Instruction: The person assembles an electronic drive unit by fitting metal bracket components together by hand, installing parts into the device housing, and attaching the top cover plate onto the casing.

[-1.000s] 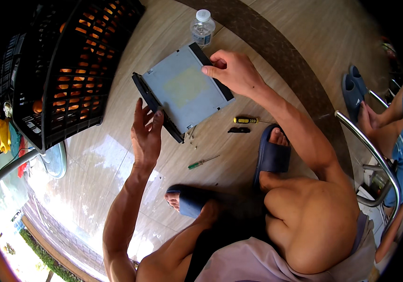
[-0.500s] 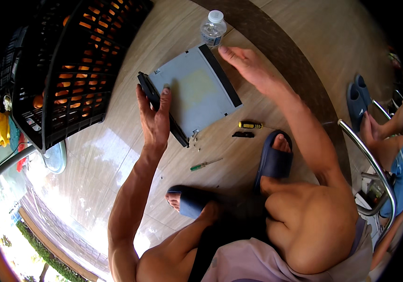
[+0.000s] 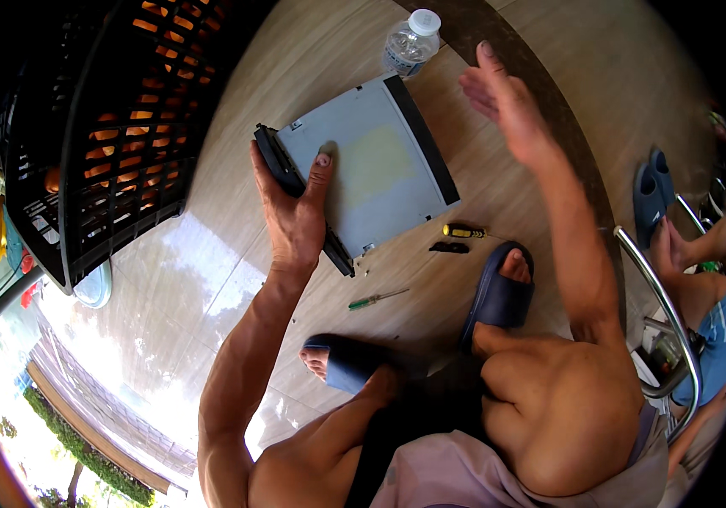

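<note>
My left hand [image 3: 297, 222] grips a flat grey metal electronics box [image 3: 371, 161] along its black front edge. The thumb presses on the top cover and the fingers wrap over the black panel at the left. A black strip runs down the box's right side, and a pale yellowish patch marks the cover. My right hand [image 3: 511, 106] is raised to the right of the box, fingers stretched and holding nothing. Near the box's closest corner lie a few tiny pale bits [image 3: 366, 272]. A green-handled screwdriver [image 3: 378, 299] and a yellow-and-black screwdriver [image 3: 465, 230] rest on the floor.
A clear plastic bottle [image 3: 412, 44] with a white cap stands beyond the box. A small black piece [image 3: 449, 247] lies beside the yellow screwdriver. At left stands a black crate [image 3: 117, 144] with orange things inside. A metal chair frame [image 3: 663, 296] and another person's legs are at right.
My right hand has swung up and to the right, away from the box's far edge. The box sits slightly further right and nearer, still in my left hand, and the whole view has shifted a little.
</note>
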`<act>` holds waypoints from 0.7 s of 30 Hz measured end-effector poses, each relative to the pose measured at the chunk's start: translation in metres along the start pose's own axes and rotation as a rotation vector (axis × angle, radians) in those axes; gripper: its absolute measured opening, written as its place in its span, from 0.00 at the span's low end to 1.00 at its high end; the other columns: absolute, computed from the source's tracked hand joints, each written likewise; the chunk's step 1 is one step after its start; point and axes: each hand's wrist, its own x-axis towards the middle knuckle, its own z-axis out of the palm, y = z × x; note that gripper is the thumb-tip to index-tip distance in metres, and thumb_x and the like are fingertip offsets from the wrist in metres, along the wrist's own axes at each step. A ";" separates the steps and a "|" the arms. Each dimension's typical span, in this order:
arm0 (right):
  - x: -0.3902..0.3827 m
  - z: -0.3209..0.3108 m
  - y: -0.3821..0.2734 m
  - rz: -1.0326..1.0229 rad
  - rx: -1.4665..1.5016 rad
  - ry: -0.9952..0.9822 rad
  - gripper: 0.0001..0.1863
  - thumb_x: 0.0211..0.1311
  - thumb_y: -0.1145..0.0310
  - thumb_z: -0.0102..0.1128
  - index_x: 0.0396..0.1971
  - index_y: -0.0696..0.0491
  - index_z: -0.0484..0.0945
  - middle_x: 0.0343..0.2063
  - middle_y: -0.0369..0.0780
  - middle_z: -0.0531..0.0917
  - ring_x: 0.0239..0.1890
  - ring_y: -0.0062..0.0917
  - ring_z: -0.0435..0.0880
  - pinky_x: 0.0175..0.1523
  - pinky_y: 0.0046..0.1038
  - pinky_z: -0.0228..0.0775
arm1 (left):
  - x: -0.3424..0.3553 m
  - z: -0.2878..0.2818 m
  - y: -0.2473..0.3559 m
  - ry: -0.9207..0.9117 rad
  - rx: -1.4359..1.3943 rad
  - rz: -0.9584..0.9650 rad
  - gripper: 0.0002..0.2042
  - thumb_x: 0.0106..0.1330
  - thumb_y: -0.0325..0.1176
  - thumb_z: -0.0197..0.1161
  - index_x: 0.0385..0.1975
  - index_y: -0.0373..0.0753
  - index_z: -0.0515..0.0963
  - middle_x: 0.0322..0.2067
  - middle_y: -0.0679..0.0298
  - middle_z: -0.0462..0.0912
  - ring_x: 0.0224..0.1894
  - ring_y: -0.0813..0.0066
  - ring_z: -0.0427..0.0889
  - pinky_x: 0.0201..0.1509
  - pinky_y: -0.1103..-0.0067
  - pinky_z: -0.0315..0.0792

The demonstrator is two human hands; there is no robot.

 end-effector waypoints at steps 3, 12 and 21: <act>-0.018 0.070 0.018 -0.168 -0.175 0.039 0.41 0.61 0.26 0.42 0.34 0.56 0.77 0.24 0.35 0.73 0.31 0.21 0.71 0.37 0.28 0.65 | 0.002 -0.001 0.007 -0.028 -0.009 -0.022 0.48 0.59 0.47 0.71 0.71 0.30 0.47 0.58 0.44 0.69 0.59 0.57 0.71 0.64 0.72 0.65; -0.040 0.098 0.021 -0.181 -0.066 -0.140 0.36 0.64 0.31 0.45 0.41 0.55 0.75 0.30 0.35 0.77 0.36 0.22 0.75 0.43 0.27 0.68 | 0.000 -0.016 0.016 -0.097 -0.018 -0.044 0.48 0.59 0.44 0.71 0.71 0.32 0.46 0.54 0.46 0.75 0.51 0.61 0.79 0.54 0.73 0.74; -0.051 0.096 0.019 -0.161 0.126 -0.160 0.40 0.66 0.36 0.49 0.63 0.56 0.65 0.52 0.43 0.76 0.53 0.27 0.74 0.58 0.29 0.66 | 0.001 -0.015 0.009 -0.159 -0.077 -0.029 0.49 0.60 0.44 0.71 0.71 0.32 0.44 0.55 0.46 0.73 0.53 0.61 0.78 0.55 0.73 0.74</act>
